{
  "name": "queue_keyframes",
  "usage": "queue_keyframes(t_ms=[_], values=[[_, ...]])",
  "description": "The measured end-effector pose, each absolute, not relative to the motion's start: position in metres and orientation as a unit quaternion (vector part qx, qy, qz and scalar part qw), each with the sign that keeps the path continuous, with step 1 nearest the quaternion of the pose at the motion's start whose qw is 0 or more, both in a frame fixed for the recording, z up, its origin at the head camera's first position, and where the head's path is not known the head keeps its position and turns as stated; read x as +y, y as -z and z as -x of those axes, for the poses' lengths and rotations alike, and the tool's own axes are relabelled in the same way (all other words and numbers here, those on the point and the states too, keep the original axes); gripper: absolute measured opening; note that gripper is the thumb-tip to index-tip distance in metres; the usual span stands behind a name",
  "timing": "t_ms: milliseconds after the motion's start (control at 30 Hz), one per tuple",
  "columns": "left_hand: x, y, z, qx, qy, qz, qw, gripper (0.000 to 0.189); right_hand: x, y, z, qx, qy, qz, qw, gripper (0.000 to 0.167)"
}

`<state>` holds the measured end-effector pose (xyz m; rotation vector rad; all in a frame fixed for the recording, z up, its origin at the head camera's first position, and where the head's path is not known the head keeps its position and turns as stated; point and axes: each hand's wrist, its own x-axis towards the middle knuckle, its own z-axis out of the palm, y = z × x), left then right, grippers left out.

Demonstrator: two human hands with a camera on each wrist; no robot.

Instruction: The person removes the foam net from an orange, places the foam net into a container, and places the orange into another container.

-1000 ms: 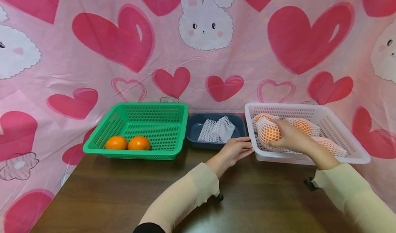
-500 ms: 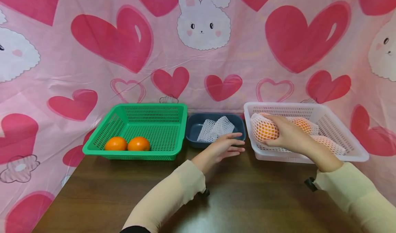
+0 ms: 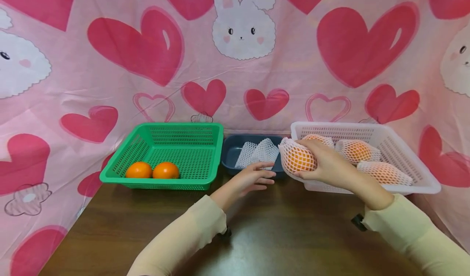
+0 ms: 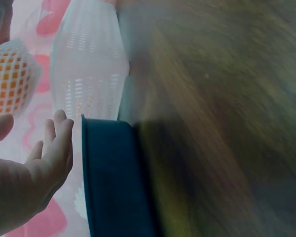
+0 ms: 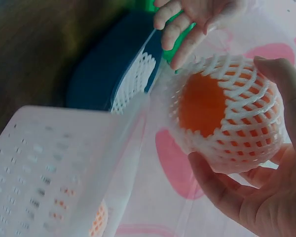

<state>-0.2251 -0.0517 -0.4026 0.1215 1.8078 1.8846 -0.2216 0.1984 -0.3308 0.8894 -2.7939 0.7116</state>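
An orange in a white foam net (image 3: pixel 299 158) is gripped by my right hand (image 3: pixel 328 164), above the left rim of the white basket (image 3: pixel 400 149). In the right wrist view, bare peel shows through the open end of the foam net (image 5: pixel 251 123). My left hand (image 3: pixel 249 180) hovers before the dark blue tray (image 3: pixel 229 153), its fingers extended and holding nothing. Flat white foam nets (image 3: pixel 262 151) lie in that tray. Other netted oranges (image 3: pixel 358 150) sit in the white basket.
Left of the tray stands a green basket (image 3: pixel 214 162) with two bare oranges (image 3: pixel 166 170) at its front. All the containers rest on a brown wooden table (image 3: pixel 279 235). A pink cloth (image 3: pixel 205 64) with hearts and rabbits hangs behind.
My right hand has lifted the netted orange out of the white basket and carried it left. My left hand has drawn away from the basket's rim, leftward.
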Motion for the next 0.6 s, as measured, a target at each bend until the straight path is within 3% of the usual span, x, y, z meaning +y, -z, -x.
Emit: queue_keyframes(t_ms=[600], values=[[-0.092,0.428,0.211,0.704,-0.66,-0.067,0.253,0.055,0.162,0.376,0.218,-0.887,-0.304,-0.342,0.062,0.082]])
